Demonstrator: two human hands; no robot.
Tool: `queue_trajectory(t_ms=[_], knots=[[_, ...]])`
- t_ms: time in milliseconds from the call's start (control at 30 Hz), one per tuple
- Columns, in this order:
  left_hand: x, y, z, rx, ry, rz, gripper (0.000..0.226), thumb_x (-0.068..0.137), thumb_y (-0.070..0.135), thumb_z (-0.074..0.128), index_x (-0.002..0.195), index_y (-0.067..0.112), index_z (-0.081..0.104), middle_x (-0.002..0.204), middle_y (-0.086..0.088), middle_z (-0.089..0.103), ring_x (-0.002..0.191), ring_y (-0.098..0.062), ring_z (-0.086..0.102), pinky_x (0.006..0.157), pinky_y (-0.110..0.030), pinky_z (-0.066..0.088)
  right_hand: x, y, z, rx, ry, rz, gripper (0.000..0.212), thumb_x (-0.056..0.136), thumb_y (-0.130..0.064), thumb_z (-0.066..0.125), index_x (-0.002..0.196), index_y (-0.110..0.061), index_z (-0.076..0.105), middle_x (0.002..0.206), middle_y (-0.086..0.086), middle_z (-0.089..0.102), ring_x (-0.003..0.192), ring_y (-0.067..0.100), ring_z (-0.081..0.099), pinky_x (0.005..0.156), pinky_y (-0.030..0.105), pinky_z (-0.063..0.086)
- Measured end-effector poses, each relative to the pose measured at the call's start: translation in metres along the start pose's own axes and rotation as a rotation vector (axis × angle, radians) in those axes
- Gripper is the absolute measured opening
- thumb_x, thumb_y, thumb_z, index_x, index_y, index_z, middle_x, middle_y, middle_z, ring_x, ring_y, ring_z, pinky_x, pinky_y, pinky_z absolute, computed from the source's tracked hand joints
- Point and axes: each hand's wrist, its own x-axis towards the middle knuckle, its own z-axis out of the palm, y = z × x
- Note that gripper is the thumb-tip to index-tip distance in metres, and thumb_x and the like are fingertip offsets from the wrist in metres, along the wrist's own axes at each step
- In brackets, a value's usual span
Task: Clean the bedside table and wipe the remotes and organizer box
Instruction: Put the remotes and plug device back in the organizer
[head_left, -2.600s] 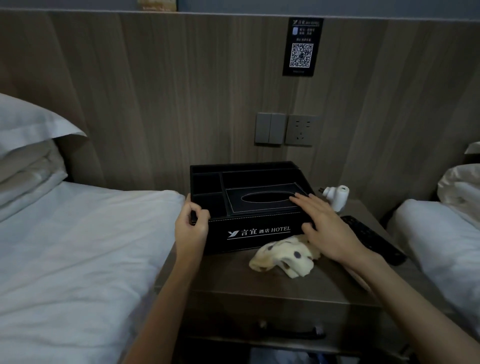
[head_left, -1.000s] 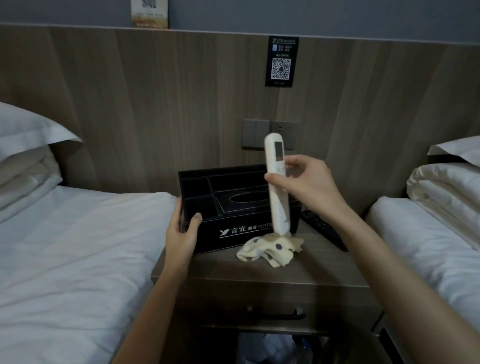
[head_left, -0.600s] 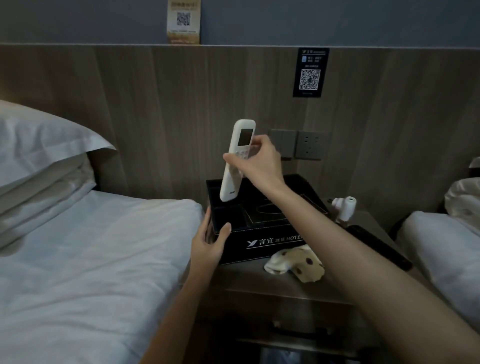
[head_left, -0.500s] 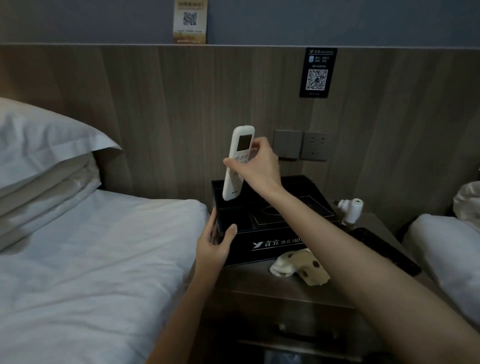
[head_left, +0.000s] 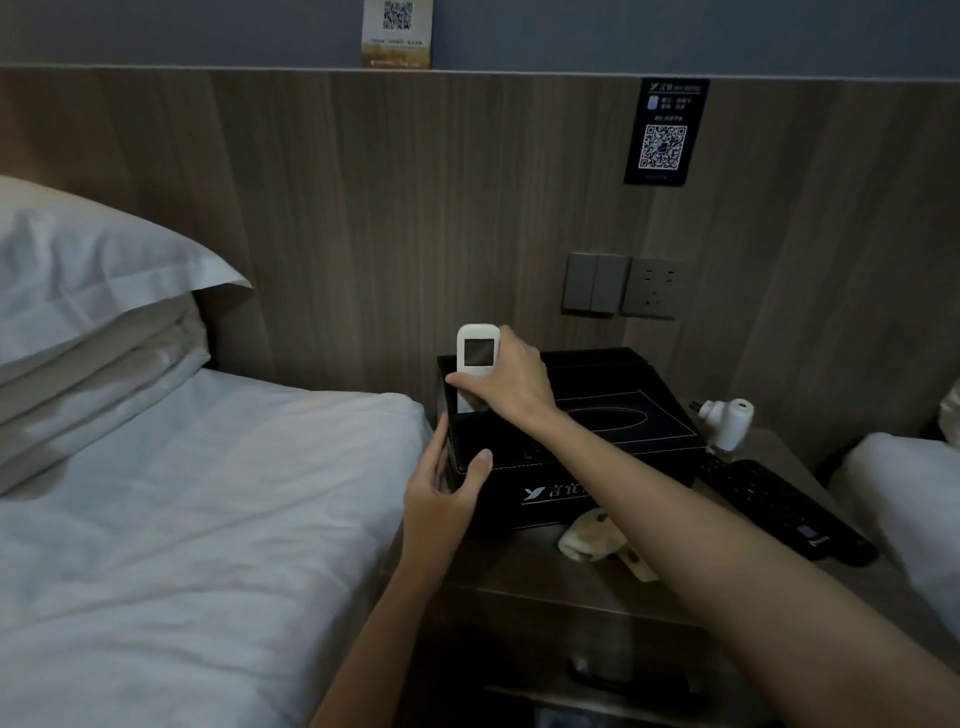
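Observation:
A black organizer box (head_left: 623, 415) with white hotel lettering stands on the wooden bedside table (head_left: 519, 577). My right hand (head_left: 511, 382) is shut on a white remote (head_left: 477, 351), upright, with its lower end down inside the box's back left compartment. My left hand (head_left: 447, 493) grips the box's front left corner. A cream cloth with dark dots (head_left: 602, 543) lies crumpled in front of the box, partly hidden by my right forearm. A black remote (head_left: 779, 506) lies flat on the table to the right of the box.
A white plug-in device (head_left: 727, 423) sits behind the black remote. A bed with white sheets (head_left: 182, 519) and pillows (head_left: 93, 291) touches the table's left side; another bed (head_left: 904, 499) is at the right. Wall switches and a socket (head_left: 623, 286) are above the box.
My right hand picked the white remote up from the table's right side, carried it left over the box and lowered it into the back left compartment. My left hand stayed on the box's corner.

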Motion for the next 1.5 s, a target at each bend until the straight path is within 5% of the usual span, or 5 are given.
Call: queue_trajectory(t_ms=[267, 533, 800, 1200, 1500], knots=[[-0.007, 0.006, 0.001, 0.049, -0.011, 0.014, 0.056, 0.089, 0.018, 0.066, 0.142, 0.019, 0.046, 0.131, 0.011, 0.058, 0.117, 0.008, 0.054, 0.093, -0.012, 0.046, -0.006, 0.012, -0.033, 0.003, -0.078, -0.105, 0.041, 0.083, -0.028, 0.074, 0.119, -0.010, 0.063, 0.114, 0.008, 0.060, 0.095, 0.015, 0.059, 0.082, 0.022, 0.046], [-0.029, 0.041, 0.033, 0.469, 0.103, 0.531, 0.050, 0.091, 0.010, 0.053, 0.140, 0.009, 0.046, 0.142, -0.004, 0.045, 0.136, -0.013, 0.038, 0.114, -0.024, 0.029, -0.061, 0.055, -0.126, 0.021, 0.094, -0.133, 0.032, 0.088, -0.023, 0.067, 0.120, -0.021, 0.063, 0.109, -0.005, 0.060, 0.081, 0.006, 0.057, 0.070, 0.002, 0.038], [-0.054, 0.071, 0.123, 0.542, -0.318, 0.566, 0.050, 0.097, 0.012, 0.051, 0.145, 0.020, 0.041, 0.146, 0.011, 0.037, 0.135, 0.000, 0.033, 0.104, -0.003, 0.021, -0.107, 0.144, -0.211, -0.088, 0.320, 0.101, 0.016, 0.085, -0.011, 0.066, 0.098, -0.020, 0.063, 0.095, -0.001, 0.060, 0.086, 0.012, 0.056, 0.078, 0.023, 0.041], [-0.025, 0.014, 0.253, 0.997, -0.941, 0.363, 0.065, 0.088, -0.001, 0.050, 0.147, 0.015, 0.030, 0.147, -0.008, 0.039, 0.132, -0.028, 0.040, 0.104, -0.044, 0.040, -0.157, 0.249, -0.210, -0.245, -0.077, 0.367, 0.034, 0.093, -0.020, 0.059, 0.127, -0.013, 0.061, 0.126, 0.007, 0.064, 0.121, 0.026, 0.056, 0.108, 0.044, 0.037], [0.007, -0.004, 0.284, 1.218, -1.179, 0.409, 0.048, 0.093, 0.010, 0.057, 0.138, 0.018, 0.044, 0.147, -0.007, 0.038, 0.138, -0.029, 0.034, 0.114, -0.047, 0.018, -0.159, 0.263, -0.229, -0.327, -0.142, 0.359, 0.038, 0.089, -0.015, 0.062, 0.126, -0.019, 0.064, 0.126, 0.001, 0.066, 0.113, 0.016, 0.062, 0.093, 0.016, 0.041]])
